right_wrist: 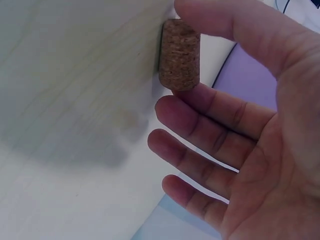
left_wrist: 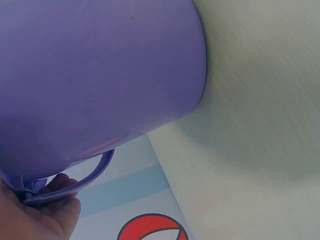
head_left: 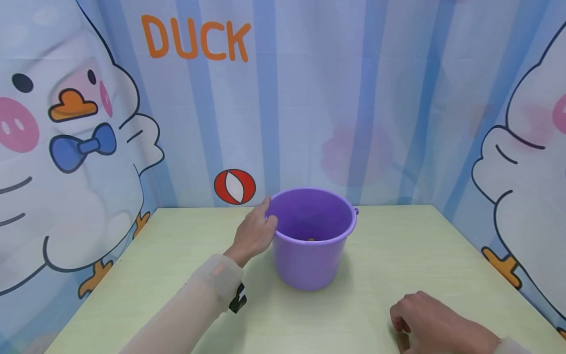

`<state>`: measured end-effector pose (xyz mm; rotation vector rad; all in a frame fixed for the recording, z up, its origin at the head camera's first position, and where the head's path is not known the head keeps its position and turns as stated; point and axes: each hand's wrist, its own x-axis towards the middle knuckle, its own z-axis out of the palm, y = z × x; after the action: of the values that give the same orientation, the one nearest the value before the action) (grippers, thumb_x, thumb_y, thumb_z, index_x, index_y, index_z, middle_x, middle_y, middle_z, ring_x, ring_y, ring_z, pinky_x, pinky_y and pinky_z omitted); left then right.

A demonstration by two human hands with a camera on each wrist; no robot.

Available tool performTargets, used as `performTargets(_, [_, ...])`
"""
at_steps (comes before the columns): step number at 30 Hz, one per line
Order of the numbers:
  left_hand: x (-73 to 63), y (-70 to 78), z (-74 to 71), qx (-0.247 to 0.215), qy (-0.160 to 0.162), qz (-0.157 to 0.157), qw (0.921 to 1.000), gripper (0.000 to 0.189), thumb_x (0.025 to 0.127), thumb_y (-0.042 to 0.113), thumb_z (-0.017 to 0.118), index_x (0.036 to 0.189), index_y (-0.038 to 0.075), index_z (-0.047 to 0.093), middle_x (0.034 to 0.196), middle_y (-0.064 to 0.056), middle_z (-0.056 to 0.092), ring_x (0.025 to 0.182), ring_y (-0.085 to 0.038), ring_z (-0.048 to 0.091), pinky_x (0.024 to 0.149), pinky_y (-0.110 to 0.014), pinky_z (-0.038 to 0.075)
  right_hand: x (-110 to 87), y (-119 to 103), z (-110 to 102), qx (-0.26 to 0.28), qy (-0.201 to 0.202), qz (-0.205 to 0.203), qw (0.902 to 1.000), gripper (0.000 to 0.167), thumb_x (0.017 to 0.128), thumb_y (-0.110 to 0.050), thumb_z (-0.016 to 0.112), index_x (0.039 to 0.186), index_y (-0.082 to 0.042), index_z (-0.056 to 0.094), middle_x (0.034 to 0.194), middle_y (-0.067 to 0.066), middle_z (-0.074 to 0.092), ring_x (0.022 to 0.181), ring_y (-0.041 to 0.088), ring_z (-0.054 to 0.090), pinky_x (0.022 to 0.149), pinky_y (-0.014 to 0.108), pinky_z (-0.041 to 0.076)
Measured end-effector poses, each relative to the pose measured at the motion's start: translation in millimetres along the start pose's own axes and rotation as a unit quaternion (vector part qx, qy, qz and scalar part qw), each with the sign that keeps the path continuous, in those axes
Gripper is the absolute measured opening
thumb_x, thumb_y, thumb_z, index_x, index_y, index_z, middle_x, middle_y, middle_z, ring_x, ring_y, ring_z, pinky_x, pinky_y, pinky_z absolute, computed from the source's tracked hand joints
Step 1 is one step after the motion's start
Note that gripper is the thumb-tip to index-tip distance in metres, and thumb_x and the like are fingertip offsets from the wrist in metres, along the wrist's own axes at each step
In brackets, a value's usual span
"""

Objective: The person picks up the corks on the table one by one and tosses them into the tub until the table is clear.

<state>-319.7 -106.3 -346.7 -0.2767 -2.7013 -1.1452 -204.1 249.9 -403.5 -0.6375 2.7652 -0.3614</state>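
Observation:
A purple plastic bucket stands upright on the pale table. At the left side of its rim my left hand grips it, thumb over the edge. The left wrist view shows fingers around the bucket's hanging handle, close to where it joins the wall. Over the table at the front right is my right hand, to the right of the bucket and apart from it. Between thumb and index finger it pinches a brown cork, while the other fingers are spread loosely. In the head view the hand hides the cork.
A small tan thing shows inside the bucket, mostly hidden by the front rim. Behind the table hangs a blue-striped curtain printed with cartoon ducks; it also closes off both sides.

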Motion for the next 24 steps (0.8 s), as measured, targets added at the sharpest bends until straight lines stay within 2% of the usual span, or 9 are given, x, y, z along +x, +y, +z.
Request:
performTargets(16, [-0.4, 0.8, -0.4, -0.004, -0.002, 0.004, 1.0, 0.065, 0.101, 0.026, 0.036, 0.163, 0.007, 0.024, 0.166, -0.009, 0.031, 0.152, -0.032, 0.029, 0.12, -0.058, 0.028, 0.6, 2.4, -2.6, -0.012, 0.029, -0.051, 0.9982, 0.021, 0.072, -0.024, 0.088, 0.073, -0.029, 0.067, 0.063, -0.017, 0.054, 0.06, 0.003, 0.046, 0.056, 0.024, 0.04])
performTargets(24, [-0.4, 0.8, -0.5, -0.007, 0.001, 0.003, 1.0, 0.066, 0.101, 0.026, 0.037, 0.163, 0.006, 0.024, 0.166, -0.01, 0.032, 0.152, -0.033, 0.031, 0.119, -0.058, 0.029, 2.2, -1.6, -6.8, -0.007, 0.046, -0.032, 0.9984, 0.019, 0.074, -0.021, 0.086, 0.074, -0.03, 0.069, 0.065, -0.016, 0.055, 0.063, 0.004, 0.048, 0.058, 0.024, 0.042])
